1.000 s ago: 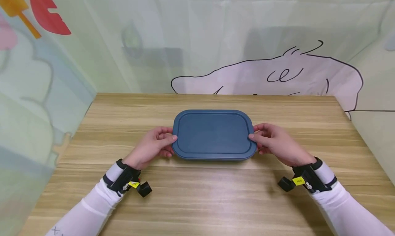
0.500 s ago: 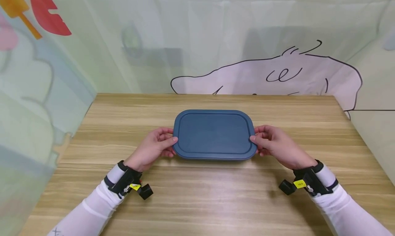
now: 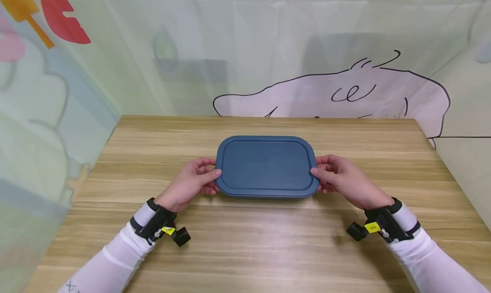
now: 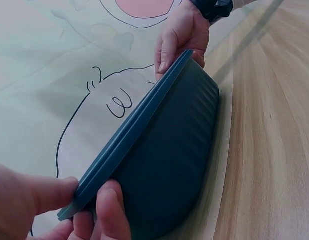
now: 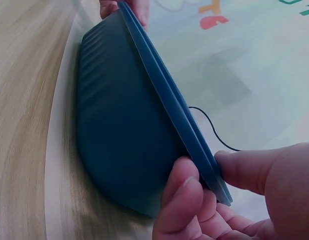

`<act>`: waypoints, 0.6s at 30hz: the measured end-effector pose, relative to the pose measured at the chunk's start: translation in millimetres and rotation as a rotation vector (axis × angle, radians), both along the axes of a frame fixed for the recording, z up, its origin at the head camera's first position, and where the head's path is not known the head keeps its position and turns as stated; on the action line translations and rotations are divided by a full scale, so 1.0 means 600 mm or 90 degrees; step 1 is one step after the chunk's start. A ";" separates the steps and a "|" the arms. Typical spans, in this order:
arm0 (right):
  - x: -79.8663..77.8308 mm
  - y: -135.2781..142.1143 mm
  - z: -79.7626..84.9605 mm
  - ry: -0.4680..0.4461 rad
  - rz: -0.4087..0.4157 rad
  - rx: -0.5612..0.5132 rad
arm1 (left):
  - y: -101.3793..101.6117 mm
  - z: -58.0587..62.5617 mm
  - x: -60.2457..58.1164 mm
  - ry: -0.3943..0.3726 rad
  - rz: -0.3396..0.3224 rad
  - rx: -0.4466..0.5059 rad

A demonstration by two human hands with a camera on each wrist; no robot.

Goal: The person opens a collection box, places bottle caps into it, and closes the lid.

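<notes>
A dark blue rectangular storage box [image 5: 119, 110] with rounded corners and ribbed sides sits on the wooden table. Its flat lid [image 3: 266, 165] has a raised line running round near the edge. At the lid's left end my left hand [image 3: 192, 180] pinches the rim, thumb on top and fingers curled underneath. My right hand [image 3: 339, 176] grips the opposite end the same way. In both wrist views the lid lies level along the top of the box, its rim jutting past the walls. What the box holds is hidden.
The light wood-grain table [image 3: 264, 250] reaches back to a printed cloth backdrop [image 3: 261, 41] with cartoon drawings. Small black cameras are strapped to both wrists over white sleeves [image 3: 111, 259].
My right thumb and fingers have drawn in closer round the lid's right end. The box and lid have shifted very slightly right; the left hand keeps its pinch.
</notes>
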State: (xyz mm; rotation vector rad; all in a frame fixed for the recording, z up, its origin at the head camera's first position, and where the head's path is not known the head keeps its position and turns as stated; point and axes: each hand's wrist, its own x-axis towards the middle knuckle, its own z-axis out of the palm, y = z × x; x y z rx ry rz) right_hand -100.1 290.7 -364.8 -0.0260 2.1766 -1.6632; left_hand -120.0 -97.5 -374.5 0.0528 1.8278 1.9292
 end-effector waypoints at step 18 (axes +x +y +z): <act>0.022 0.023 0.059 0.374 0.005 0.430 | -0.051 0.039 0.013 0.380 -0.008 -0.460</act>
